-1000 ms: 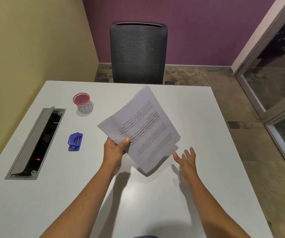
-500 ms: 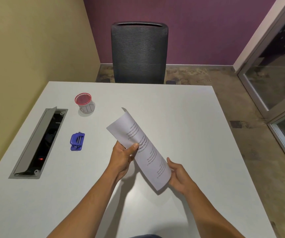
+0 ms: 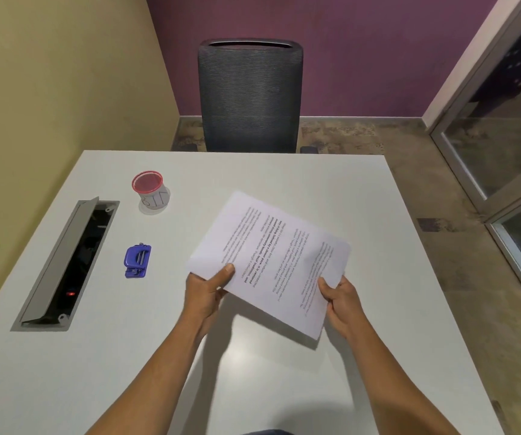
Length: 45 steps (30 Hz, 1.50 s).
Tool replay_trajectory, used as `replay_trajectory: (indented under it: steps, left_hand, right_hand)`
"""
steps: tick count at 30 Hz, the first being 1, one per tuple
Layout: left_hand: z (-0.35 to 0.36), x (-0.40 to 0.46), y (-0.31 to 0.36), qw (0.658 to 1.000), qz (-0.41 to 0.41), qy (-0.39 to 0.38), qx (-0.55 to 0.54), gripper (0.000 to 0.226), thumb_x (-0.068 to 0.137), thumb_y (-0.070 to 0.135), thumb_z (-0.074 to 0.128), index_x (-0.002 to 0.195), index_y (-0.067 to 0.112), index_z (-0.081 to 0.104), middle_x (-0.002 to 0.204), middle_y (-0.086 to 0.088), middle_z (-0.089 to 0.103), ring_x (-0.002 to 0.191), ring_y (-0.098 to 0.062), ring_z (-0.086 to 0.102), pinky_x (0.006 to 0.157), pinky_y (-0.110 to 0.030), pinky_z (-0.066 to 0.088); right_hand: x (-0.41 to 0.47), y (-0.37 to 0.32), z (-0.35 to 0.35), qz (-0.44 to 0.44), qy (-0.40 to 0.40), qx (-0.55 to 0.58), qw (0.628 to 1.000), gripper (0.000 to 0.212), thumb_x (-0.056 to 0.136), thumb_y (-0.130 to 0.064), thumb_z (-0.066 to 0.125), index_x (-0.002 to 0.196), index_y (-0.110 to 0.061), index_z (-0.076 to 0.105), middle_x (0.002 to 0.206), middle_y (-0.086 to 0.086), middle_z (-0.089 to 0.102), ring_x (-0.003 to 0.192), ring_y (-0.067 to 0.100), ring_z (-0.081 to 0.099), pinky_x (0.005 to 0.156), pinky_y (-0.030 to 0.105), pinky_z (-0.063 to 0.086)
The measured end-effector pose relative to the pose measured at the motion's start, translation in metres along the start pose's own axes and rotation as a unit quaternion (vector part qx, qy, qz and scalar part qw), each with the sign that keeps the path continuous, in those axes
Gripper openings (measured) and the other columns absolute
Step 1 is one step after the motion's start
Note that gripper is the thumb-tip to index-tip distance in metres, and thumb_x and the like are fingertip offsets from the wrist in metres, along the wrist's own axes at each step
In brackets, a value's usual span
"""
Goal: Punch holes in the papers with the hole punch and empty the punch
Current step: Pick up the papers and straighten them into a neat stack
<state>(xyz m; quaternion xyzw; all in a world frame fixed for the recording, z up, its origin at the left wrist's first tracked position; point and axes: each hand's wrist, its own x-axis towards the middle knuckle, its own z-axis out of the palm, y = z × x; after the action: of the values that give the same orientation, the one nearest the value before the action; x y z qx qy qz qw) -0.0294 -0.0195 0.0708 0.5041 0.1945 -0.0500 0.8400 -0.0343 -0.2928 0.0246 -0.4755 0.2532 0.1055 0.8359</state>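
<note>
Printed papers [image 3: 271, 262] held above the white desk [image 3: 284, 387], turned at a slant, text running roughly sideways to the viewer. Left hand [image 3: 206, 293] closed on the near left edge, thumb on top of the sheet, fingers underneath. Right hand [image 3: 342, 304] closed on the near right edge, thumb on top, fingers curled below. Both grips pinching the papers; sheet count not readable from this view. Shadow cast on the desk beneath the near corner, so lifted clear there.

Blue hole punch [image 3: 137, 261] resting on the desk well to the left of the papers, untouched by either hand. Red-rimmed mesh cup [image 3: 150, 191] farther back on the desk, beyond the punch, lettering on its side too faint to read with confidence. Open cable tray [image 3: 64, 265] set into the desk near the left edge, lid tipped up, small red light visible inside. Dark mesh-backed chair [image 3: 249, 95] pushed in at the far side of the desk, against the purple wall. Glass door panels at right.
</note>
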Motion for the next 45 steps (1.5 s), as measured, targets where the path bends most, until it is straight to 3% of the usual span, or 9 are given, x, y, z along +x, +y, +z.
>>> replay_trajectory:
  steps: [5, 7, 11, 14, 17, 24, 32, 37, 45]
  left_hand:
    - [-0.035, 0.015, 0.012, 0.998, -0.049, 0.005, 0.037, 0.045, 0.075, 0.023, 0.074, 0.117, 0.011, 0.065, 0.105, -0.009, 0.073, 0.091, -0.023, 0.069, 0.064, -0.030, 0.057]
    - [-0.047, 0.020, 0.015, 0.991, -0.083, -0.027, 0.101, 0.041, 0.080, 0.025, 0.073, 0.118, 0.011, 0.066, 0.107, -0.009, 0.073, 0.095, -0.024, 0.066, 0.068, -0.030, 0.054]
    - [-0.050, 0.030, 0.017, 0.965, -0.093, -0.090, 0.227, 0.040, 0.078, 0.023, 0.078, 0.115, 0.015, 0.064, 0.109, -0.006, 0.075, 0.096, -0.024, 0.072, 0.075, -0.034, 0.056]
    - [-0.043, 0.034, 0.011, 0.962, -0.062, -0.053, 0.261, 0.033, 0.081, 0.012, 0.077, 0.110, 0.017, 0.064, 0.107, -0.004, 0.076, 0.094, -0.023, 0.073, 0.082, -0.042, 0.058]
    - [-0.040, 0.035, 0.006, 0.949, -0.015, 0.001, 0.314, 0.030, 0.083, 0.017, 0.076, 0.110, 0.024, 0.064, 0.104, 0.005, 0.075, 0.094, -0.016, 0.072, 0.080, -0.038, 0.058]
    - [-0.029, 0.030, 0.012, 0.952, 0.091, 0.018, 0.292, 0.030, 0.086, 0.014, 0.072, 0.102, 0.037, 0.062, 0.099, 0.019, 0.073, 0.094, 0.000, 0.068, 0.074, -0.015, 0.051]
    - [-0.032, 0.023, -0.012, 0.938, 0.107, 0.011, 0.329, 0.030, 0.085, 0.000, 0.069, 0.098, 0.025, 0.058, 0.104, 0.003, 0.064, 0.102, -0.020, 0.059, 0.088, -0.036, 0.049]
    - [-0.022, 0.029, -0.009, 0.934, 0.111, 0.020, 0.339, 0.023, 0.088, 0.008, 0.068, 0.092, 0.029, 0.059, 0.097, 0.001, 0.066, 0.092, -0.018, 0.061, 0.077, -0.035, 0.049]
    - [-0.029, 0.025, -0.016, 0.941, 0.075, 0.022, 0.331, 0.023, 0.086, 0.008, 0.070, 0.094, 0.028, 0.064, 0.096, 0.000, 0.070, 0.093, -0.021, 0.065, 0.076, -0.033, 0.054]
  right_hand:
    - [-0.001, -0.024, -0.016, -0.042, 0.003, -0.124, 0.991, 0.038, 0.089, 0.001, 0.062, 0.127, -0.004, 0.057, 0.117, 0.009, 0.071, 0.102, 0.026, 0.069, 0.082, 0.038, 0.058]
    - [-0.002, -0.031, -0.021, -0.035, -0.005, -0.147, 0.988, 0.040, 0.088, 0.000, 0.065, 0.127, -0.006, 0.058, 0.119, 0.011, 0.070, 0.105, 0.029, 0.068, 0.087, 0.042, 0.056]
    - [-0.005, -0.037, -0.017, -0.015, -0.041, -0.191, 0.981, 0.034, 0.088, 0.001, 0.065, 0.121, -0.007, 0.062, 0.114, 0.011, 0.072, 0.097, 0.025, 0.072, 0.072, 0.031, 0.059]
    - [-0.004, -0.035, -0.010, -0.033, -0.034, -0.232, 0.972, 0.032, 0.088, 0.002, 0.065, 0.118, -0.008, 0.063, 0.113, 0.010, 0.073, 0.094, 0.019, 0.073, 0.069, 0.026, 0.059]
    - [-0.002, -0.036, -0.001, -0.086, 0.002, -0.272, 0.959, 0.034, 0.087, 0.001, 0.068, 0.115, -0.017, 0.062, 0.110, 0.001, 0.073, 0.090, 0.008, 0.073, 0.068, 0.022, 0.059]
    - [0.005, -0.045, 0.008, -0.183, 0.006, -0.269, 0.946, 0.035, 0.084, -0.003, 0.072, 0.112, -0.023, 0.065, 0.107, -0.008, 0.074, 0.097, 0.009, 0.071, 0.081, 0.023, 0.057]
    - [0.005, -0.015, 0.005, -0.171, 0.016, -0.342, 0.924, 0.024, 0.083, 0.008, 0.066, 0.095, -0.012, 0.063, 0.093, -0.005, 0.067, 0.083, 0.002, 0.062, 0.072, 0.013, 0.047]
    - [0.010, -0.019, 0.012, -0.183, 0.021, -0.346, 0.920, 0.012, 0.088, 0.005, 0.063, 0.093, -0.006, 0.063, 0.085, 0.006, 0.065, 0.075, 0.013, 0.060, 0.064, 0.015, 0.046]
    - [0.008, -0.008, 0.006, -0.154, 0.044, -0.326, 0.932, 0.020, 0.089, 0.006, 0.062, 0.109, 0.000, 0.061, 0.096, 0.007, 0.066, 0.088, 0.022, 0.062, 0.067, 0.010, 0.050]
